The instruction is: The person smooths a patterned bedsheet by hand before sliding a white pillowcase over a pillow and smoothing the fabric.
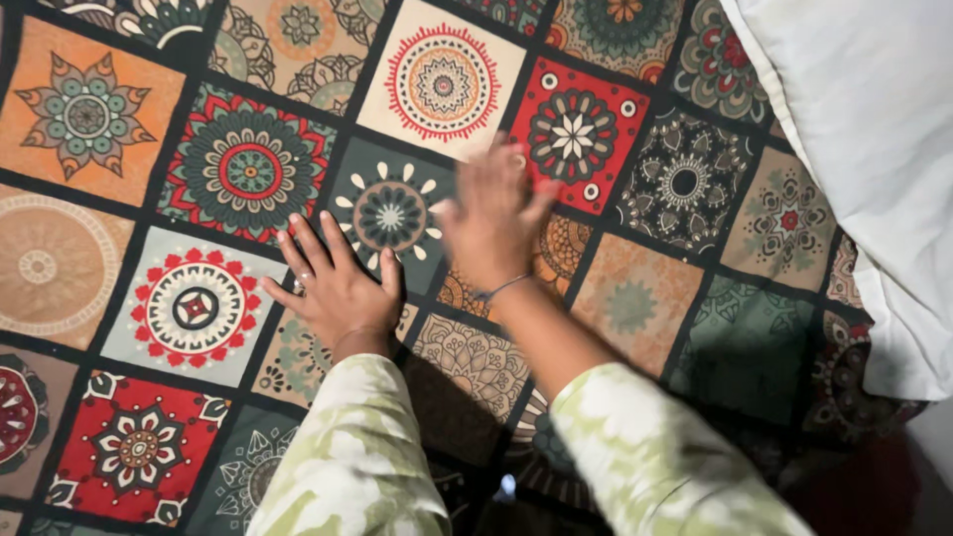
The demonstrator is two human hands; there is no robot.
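Both your left hand point(338, 288) and blurry right hand point(493, 220) lie open, flat on the mandala-patchwork bedsheet point(228, 169); white pillow point(874, 149) sits top right.

Flat patterned bedspread point(199, 179) is lying open to the left and ahead; a white pillow point(864, 149) is blocking the right side.

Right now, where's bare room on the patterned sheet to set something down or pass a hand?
Free: the whole left side of the patterned sheet, left of the left hand; the top strip above both hands; and the patch between the right hand and the white pillow. Crowded: the centre, where both hands lie flat close together, and the bottom middle under the sleeves.
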